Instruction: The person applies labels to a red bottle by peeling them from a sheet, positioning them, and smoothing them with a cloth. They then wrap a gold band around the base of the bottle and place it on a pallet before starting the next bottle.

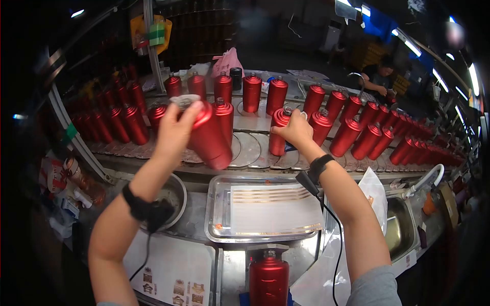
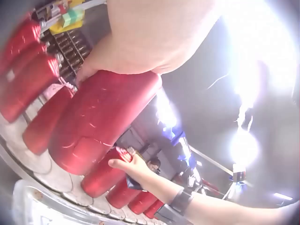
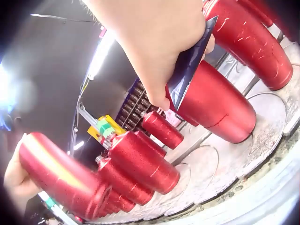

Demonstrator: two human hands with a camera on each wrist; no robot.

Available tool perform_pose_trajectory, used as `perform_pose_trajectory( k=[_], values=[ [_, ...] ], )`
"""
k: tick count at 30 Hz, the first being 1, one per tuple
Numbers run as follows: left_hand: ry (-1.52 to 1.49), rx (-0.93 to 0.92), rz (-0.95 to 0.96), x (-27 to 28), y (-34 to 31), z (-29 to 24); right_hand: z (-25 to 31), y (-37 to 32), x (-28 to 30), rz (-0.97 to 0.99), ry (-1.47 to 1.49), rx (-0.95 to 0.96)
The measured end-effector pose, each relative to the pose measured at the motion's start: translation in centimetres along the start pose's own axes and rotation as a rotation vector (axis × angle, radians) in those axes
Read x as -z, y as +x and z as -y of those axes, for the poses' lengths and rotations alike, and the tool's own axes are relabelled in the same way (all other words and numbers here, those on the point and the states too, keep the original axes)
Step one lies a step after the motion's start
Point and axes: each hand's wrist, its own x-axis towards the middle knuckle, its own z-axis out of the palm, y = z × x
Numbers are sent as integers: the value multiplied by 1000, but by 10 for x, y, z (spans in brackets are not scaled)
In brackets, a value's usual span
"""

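My left hand (image 1: pixel 176 125) grips the neck end of a red bottle (image 1: pixel 210 140), which hangs tilted above the conveyor of overlapping plates (image 1: pixel 244 149). The left wrist view shows that bottle (image 2: pixel 101 117) large, its base toward the lower left. My right hand (image 1: pixel 297 130) holds the top of another red bottle (image 1: pixel 278 138) between thumb and fingers; its base stands on a plate. A dark blue piece (image 3: pixel 190 65) lies between the right palm and this bottle in the right wrist view. One more red bottle (image 1: pixel 269 279) lies or stands at the near edge; which, I cannot tell.
Rows of red bottles (image 1: pixel 345 136) line the conveyor on both sides. Nearer are a metal tray (image 1: pixel 217 232) with a sheet of strips (image 1: pixel 275 209), a round metal bowl (image 1: pixel 179 189) at left, and a sink (image 1: pixel 400 224) with a white tap (image 1: pixel 426 179) at right. A person (image 1: pixel 380 76) sits beyond.
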Motion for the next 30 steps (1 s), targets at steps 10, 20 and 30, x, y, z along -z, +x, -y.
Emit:
perform_pose_trajectory(
  k=[10,20,30],
  values=[
    [290,107,-348,249,-111,-55,-3,-88,98,-58,181,273],
    [673,47,-684,358,-153,38,71,-208,188,198,720,420],
    [1266,62,-821,337,-142,25,135,-279,205,404,780,470]
  ],
)
